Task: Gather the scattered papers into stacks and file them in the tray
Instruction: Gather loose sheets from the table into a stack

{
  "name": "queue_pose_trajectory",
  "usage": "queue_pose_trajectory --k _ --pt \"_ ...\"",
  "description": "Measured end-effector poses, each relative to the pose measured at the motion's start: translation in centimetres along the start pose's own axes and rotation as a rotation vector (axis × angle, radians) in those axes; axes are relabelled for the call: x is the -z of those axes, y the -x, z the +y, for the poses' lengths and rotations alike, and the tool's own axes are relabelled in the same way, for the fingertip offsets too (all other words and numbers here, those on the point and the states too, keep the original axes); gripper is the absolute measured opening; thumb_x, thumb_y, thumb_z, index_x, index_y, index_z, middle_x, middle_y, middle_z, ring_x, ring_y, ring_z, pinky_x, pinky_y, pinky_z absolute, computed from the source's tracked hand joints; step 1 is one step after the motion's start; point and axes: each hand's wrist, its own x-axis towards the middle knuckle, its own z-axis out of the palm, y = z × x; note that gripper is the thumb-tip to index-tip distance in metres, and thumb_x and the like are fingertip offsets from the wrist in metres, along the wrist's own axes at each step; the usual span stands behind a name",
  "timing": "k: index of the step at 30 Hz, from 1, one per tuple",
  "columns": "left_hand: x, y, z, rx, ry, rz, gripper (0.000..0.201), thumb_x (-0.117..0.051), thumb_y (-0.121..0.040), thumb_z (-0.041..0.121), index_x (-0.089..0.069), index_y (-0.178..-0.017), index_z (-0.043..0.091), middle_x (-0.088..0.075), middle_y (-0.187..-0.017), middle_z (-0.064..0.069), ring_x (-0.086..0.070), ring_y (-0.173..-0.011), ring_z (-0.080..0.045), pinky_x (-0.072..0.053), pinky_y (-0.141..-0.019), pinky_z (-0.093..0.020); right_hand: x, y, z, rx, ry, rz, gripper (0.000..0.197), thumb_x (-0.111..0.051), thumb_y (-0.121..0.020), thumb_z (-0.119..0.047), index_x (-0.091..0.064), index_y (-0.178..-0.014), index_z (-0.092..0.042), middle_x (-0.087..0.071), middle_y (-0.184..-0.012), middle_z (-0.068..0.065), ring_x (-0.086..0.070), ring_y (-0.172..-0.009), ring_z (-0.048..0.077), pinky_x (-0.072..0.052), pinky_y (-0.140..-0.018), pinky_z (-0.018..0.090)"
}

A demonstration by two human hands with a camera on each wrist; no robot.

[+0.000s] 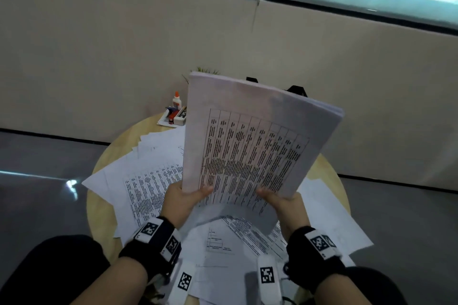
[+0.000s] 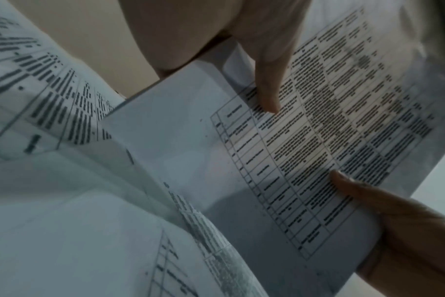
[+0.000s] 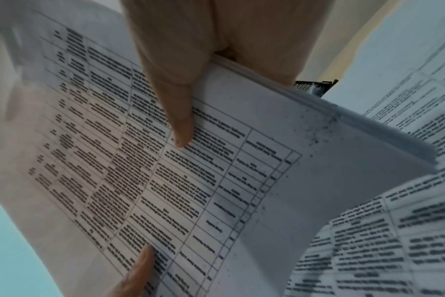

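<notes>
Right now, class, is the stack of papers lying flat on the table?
No: both the left hand and the right hand hold the stack of papers raised above the table.

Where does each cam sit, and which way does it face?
Head: on the head, looking forward and down at the paper stack over the round table; both forearms, left hand and right hand show.
Left wrist: along the left hand, at the stack's printed table; both thumbs show.
Right wrist: along the right hand, same sheet; both thumbs, plus a black mesh tray.
Shared: all three see the stack.
</notes>
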Motion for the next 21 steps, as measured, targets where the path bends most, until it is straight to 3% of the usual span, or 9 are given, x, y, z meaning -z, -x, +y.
queue_pose_trajectory --k 3,5,8,10,12,14,16,17,21 --pt "-0.1 0.4 -0.4 0.031 -0.034 0.046 0.016 -0.074 -0.076 0.016 -0.062 -0.085 0.014 -0.068 -0.089 -0.009 -0.064 -0.084 -0.021 -0.049 -0.068 -0.028 -0.4 -0.1 1.0 -0.077 0.063 0.019 0.01 -0.074 -0.077 -0.003 -0.069 -0.086 -0.003 -0.073 -0.086 0.012 -0.069 -0.085 0.036 -0.056 -0.078 0.049" --pt "-0.2 0.3 -0.3 0.031 -0.038 0.059 0.015 -0.075 -0.076 0.015 -0.063 -0.085 0.015 -0.068 -0.088 -0.007 -0.064 -0.084 -0.018 -0.05 -0.069 -0.028 -0.8 -0.3 1.1 -0.094 0.124 0.042 0.013 -0.074 -0.079 -0.008 -0.065 -0.083 0.0 -0.067 -0.081 0.016 -0.066 -0.082 0.038 -0.054 -0.078 0.053" --pt "0.2 0.1 0.3 0.006 -0.11 0.024 0.012 -0.073 -0.079 0.015 -0.064 -0.088 0.013 -0.069 -0.089 -0.006 -0.064 -0.085 -0.018 -0.047 -0.065 -0.023 -1.1 -0.4 0.8 -0.076 0.16 0.051 0.014 -0.069 -0.084 -0.008 -0.063 -0.087 0.004 -0.065 -0.082 0.013 -0.063 -0.081 0.031 -0.053 -0.08 0.048" --pt "0.5 0.0 0.6 0.005 -0.161 -0.004 0.01 -0.07 -0.081 0.013 -0.064 -0.089 0.011 -0.068 -0.087 -0.006 -0.065 -0.083 -0.017 -0.05 -0.068 -0.024 -1.3 -0.1 0.6 -0.088 0.154 0.039 0.004 -0.065 -0.085 -0.002 -0.065 -0.089 -0.001 -0.068 -0.085 0.009 -0.064 -0.082 0.028 -0.055 -0.076 0.041" --pt "0.8 0.0 0.5 0.03 -0.232 -0.035 0.016 -0.068 -0.083 0.013 -0.064 -0.098 0.008 -0.066 -0.084 0.0 -0.062 -0.078 -0.01 -0.049 -0.066 -0.019 -1.3 0.2 0.9 -0.123 0.177 0.042 0.013 -0.061 -0.086 0.004 -0.065 -0.092 -0.007 -0.069 -0.091 0.009 -0.065 -0.085 0.027 -0.052 -0.073 0.032" --pt "1.1 -0.2 -0.1 0.058 -0.327 -0.074 0.024 -0.068 -0.085 0.012 -0.064 -0.106 0.002 -0.067 -0.089 -0.002 -0.061 -0.077 -0.011 -0.045 -0.062 -0.016 -1.4 0.6 1.4 -0.189 0.195 0.065 0.017 -0.059 -0.085 0.009 -0.063 -0.098 -0.002 -0.067 -0.088 0.013 -0.064 -0.076 0.024 -0.051 -0.065 0.026" --pt "1.4 -0.3 -1.0 0.089 -0.398 -0.107 0.03 -0.067 -0.085 0.01 -0.062 -0.112 -0.003 -0.067 -0.1 -0.013 -0.063 -0.087 -0.021 -0.05 -0.07 -0.023 -1.4 1.2 2.2 -0.269 0.227 0.087 0.012 -0.059 -0.084 0.012 -0.06 -0.091 0.002 -0.06 -0.073 0.012 -0.057 -0.056 0.019 -0.047 -0.048 0.021" --pt "1.5 -0.3 -1.5 0.11 -0.435 -0.12 0.032 -0.067 -0.085 0.009 -0.061 -0.114 -0.003 -0.066 -0.105 -0.016 -0.062 -0.093 -0.024 -0.051 -0.078 -0.028 -1.3 1.5 2.8 -0.317 0.247 0.102 0.01 -0.06 -0.084 0.011 -0.058 -0.088 0.002 -0.057 -0.07 0.012 -0.053 -0.053 0.019 -0.045 -0.046 0.021" --pt "1.4 -0.1 -2.6 0.174 -0.566 -0.182 0.03 -0.063 -0.089 0.012 -0.061 -0.115 -0.001 -0.064 -0.112 -0.017 -0.06 -0.102 -0.026 -0.046 -0.086 -0.029 -0.4 1.6 5.1 -0.454 0.302 0.106 0.014 -0.063 -0.083 0.008 -0.053 -0.079 -0.001 -0.056 -0.071 0.012 -0.051 -0.058 0.02 -0.041 -0.049 0.024"
